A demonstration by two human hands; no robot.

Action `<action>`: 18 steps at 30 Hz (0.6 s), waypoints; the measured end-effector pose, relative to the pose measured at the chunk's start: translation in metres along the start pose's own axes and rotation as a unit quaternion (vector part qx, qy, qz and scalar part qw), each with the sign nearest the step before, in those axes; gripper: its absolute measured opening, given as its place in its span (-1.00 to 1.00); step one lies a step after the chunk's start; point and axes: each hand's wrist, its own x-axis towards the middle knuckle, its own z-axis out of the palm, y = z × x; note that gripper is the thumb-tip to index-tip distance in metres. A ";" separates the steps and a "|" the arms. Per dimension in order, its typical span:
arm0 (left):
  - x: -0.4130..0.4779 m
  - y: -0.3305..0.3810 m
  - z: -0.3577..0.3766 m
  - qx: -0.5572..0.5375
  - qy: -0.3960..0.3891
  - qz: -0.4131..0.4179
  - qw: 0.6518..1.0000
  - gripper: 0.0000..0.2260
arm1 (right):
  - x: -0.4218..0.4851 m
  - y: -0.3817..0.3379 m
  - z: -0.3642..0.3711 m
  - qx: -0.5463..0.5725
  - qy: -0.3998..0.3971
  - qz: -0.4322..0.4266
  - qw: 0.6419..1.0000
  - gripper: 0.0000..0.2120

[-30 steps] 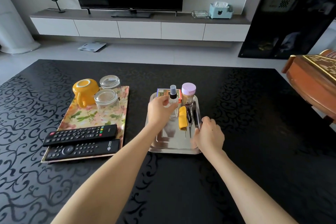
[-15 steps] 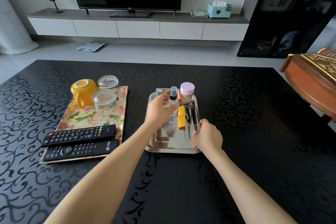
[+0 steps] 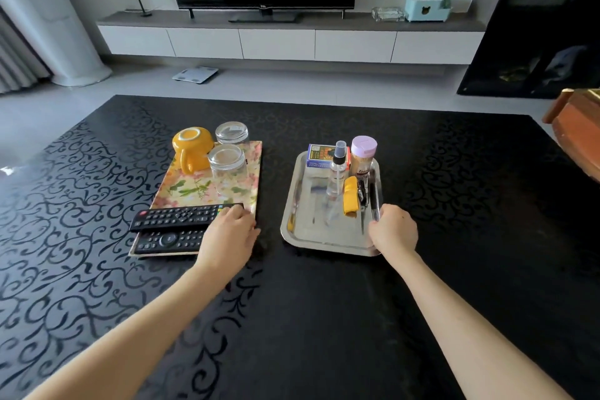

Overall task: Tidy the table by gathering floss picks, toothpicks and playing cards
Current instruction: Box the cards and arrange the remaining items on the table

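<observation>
Worktop (image 3: 324, 318) – black, with a scroll pattern; two trays side by side, apart.

Steel tray (image 3: 292, 204), right:
- card box (image 3: 319, 156), far left corner, lying on its back
- spray bottle (image 3: 337, 172), upright, just in front of the box
- toothpick jar (image 3: 363, 153), lilac lid, upright in the far right corner
- yellow item (image 3: 351, 195), lying beside the bottle; what it is cannot be told
- dark pens (image 3: 373, 195), along the right wall

Floral tray (image 3: 207, 188), left:
- yellow mug (image 3: 191, 146), upturned, far end
- two glasses (image 3: 227, 166), upturned, beside the mug
- two remotes (image 3: 185, 216), crosswise at the near end, one behind the other

Right hand (image 3: 394, 232) – fingers curled over the steel tray's right rim near its front corner, gripping it.

Left hand (image 3: 232, 230) – palm down on the floral tray's near right corner, fingers loosely extended onto the end of the upper remote, grasping nothing visible.
</observation>
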 end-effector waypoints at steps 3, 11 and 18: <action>-0.026 -0.019 0.004 0.064 -0.051 0.101 0.991 -0.78 | 0.002 -0.006 0.001 -0.012 -0.005 -0.011 1.000 -0.92; -0.033 -0.020 -0.003 0.214 -0.078 0.154 0.961 -0.62 | 0.001 -0.012 0.003 -0.023 -0.005 -0.018 1.000 -0.92; -0.038 -0.030 0.005 0.262 -0.086 0.153 0.949 -0.68 | -0.009 -0.019 0.011 -0.017 -0.008 -0.032 0.999 -0.90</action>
